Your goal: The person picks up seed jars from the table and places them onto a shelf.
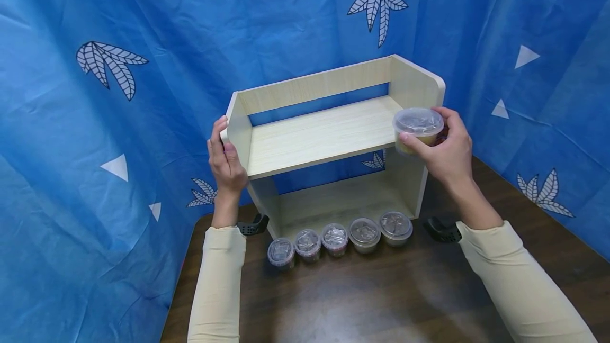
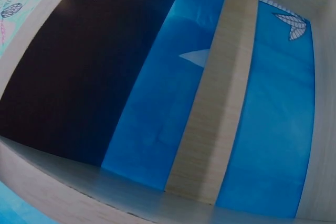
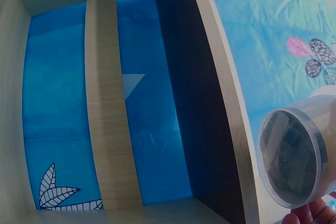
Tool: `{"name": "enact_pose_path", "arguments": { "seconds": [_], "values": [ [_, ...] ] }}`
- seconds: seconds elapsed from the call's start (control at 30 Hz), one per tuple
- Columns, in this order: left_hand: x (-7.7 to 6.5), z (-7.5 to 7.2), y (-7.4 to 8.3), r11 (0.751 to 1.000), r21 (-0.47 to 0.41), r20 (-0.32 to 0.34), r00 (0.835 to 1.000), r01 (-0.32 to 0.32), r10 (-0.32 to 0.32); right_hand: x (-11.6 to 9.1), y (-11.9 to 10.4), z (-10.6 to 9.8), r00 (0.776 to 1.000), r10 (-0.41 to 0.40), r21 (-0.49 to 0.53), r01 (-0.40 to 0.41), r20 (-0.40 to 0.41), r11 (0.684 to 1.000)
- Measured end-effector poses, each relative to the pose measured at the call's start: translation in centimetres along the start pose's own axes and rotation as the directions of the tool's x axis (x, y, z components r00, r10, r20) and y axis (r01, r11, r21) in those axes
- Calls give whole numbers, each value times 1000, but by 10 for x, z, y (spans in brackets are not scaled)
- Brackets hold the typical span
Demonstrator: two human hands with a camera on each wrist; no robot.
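My right hand (image 1: pixel 450 150) grips a round lidded plastic tub (image 1: pixel 418 127) with something yellowish inside, thumb at the front and fingers behind. The tub is held at the right front of the upper board of a pale wooden shelf unit (image 1: pixel 314 134). In the right wrist view, the tub (image 3: pixel 291 158) appears at the right edge, with fingertips (image 3: pixel 315 213) against it. On the other side, my left hand (image 1: pixel 226 163) holds the front edge of the shelf's left side panel, thumb toward the inner face and fingers outside. The left wrist view shows the shelf's interior, not the hand.
Several small lidded tubs (image 1: pixel 334 237) stand in a row on the dark wooden table (image 1: pixel 362 300), along the front of the shelf's lower level. A blue patterned curtain (image 1: pixel 190 15) hangs behind and at both sides.
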State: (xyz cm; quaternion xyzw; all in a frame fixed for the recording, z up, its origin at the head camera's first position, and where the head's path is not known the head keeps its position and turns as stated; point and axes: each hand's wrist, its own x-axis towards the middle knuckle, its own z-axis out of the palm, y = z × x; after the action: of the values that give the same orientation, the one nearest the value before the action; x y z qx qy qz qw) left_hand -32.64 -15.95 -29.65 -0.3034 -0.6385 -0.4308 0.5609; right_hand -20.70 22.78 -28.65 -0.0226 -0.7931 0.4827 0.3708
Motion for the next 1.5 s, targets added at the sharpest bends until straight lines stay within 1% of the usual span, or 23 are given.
{"name": "enact_pose_path", "arguments": {
  "seconds": [0.3,0.53,0.87,1.27,1.5],
  "values": [
    [1,-1,-1,1000,9,11,1000,8,-8,3,-4,4,1000,-8,-37,8,0,999],
    [1,-1,-2,1000,4,6,1000,1,-1,7,-5,8,1000,-2,-40,2,4,999],
    [4,-1,2,1000,2,14,1000,-4,4,9,-3,13,1000,-10,-49,12,22,999],
    [3,-2,1,1000,-5,9,1000,-4,4,13,-2,20,998,-27,-63,30,52,998],
    [3,-1,2,1000,-3,9,1000,0,0,14,-3,21,997,-13,-86,19,72,996]
  ]
}}
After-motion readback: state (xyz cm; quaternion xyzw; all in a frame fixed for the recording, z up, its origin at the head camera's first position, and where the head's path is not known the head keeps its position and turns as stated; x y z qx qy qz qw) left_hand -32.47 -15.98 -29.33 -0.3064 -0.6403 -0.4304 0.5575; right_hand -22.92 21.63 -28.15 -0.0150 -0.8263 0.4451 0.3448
